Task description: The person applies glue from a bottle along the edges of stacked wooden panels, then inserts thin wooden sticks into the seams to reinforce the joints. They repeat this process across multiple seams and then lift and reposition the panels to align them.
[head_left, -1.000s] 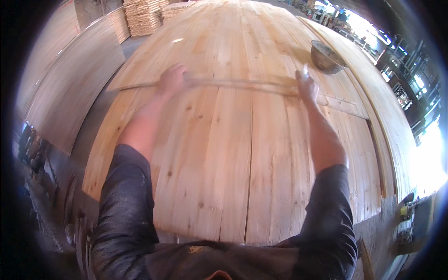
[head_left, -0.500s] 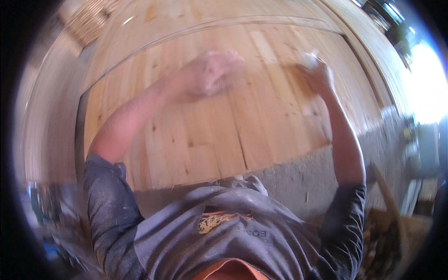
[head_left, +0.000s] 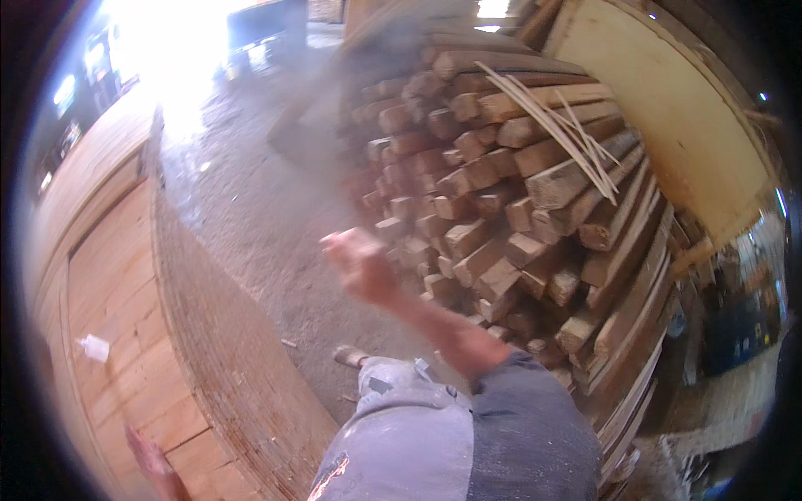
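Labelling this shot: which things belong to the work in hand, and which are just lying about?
In hand: left hand on wooden panel stack; right hand raised before lumber pile.
Lying about: thin strips on the pile; white scrap on the panels.

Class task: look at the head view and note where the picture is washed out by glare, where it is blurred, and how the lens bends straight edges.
Head view: glare burns out the top left above the floor; the raised right hand is motion-blurred; the stacked timber and wooden panel curve toward the rim; the corners are black.
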### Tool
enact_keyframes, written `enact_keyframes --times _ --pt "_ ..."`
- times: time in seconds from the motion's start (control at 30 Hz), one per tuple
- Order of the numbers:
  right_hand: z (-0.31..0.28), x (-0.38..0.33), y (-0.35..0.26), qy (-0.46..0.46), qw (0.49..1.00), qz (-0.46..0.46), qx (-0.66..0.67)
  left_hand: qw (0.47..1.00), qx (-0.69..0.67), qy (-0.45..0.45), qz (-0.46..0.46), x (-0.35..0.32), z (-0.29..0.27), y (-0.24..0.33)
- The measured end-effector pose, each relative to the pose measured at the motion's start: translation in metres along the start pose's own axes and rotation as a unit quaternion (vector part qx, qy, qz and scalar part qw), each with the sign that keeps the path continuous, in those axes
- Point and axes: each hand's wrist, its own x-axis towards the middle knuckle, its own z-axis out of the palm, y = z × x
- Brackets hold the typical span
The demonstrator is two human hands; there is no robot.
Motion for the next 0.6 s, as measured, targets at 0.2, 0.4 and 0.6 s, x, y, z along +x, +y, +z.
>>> enact_keyframes --times 0.2,0.4,0.6 --pt "-0.345 0.087 0.099 0.121 0.87 0.055 -0.475 0.997 0.032 0.025 0.068 0.013 0.025 -0.06" --pt "-0.474 0.116 0.173 -0.143 0.756 0.326 -0.548 0.996 0.08 0.002 0.035 -0.002 0.008 -0.034" --pt "-0.469 0.112 0.178 -0.029 0.775 0.287 -0.563 0.995 0.085 0.013 0.055 0.006 0.001 -0.017"
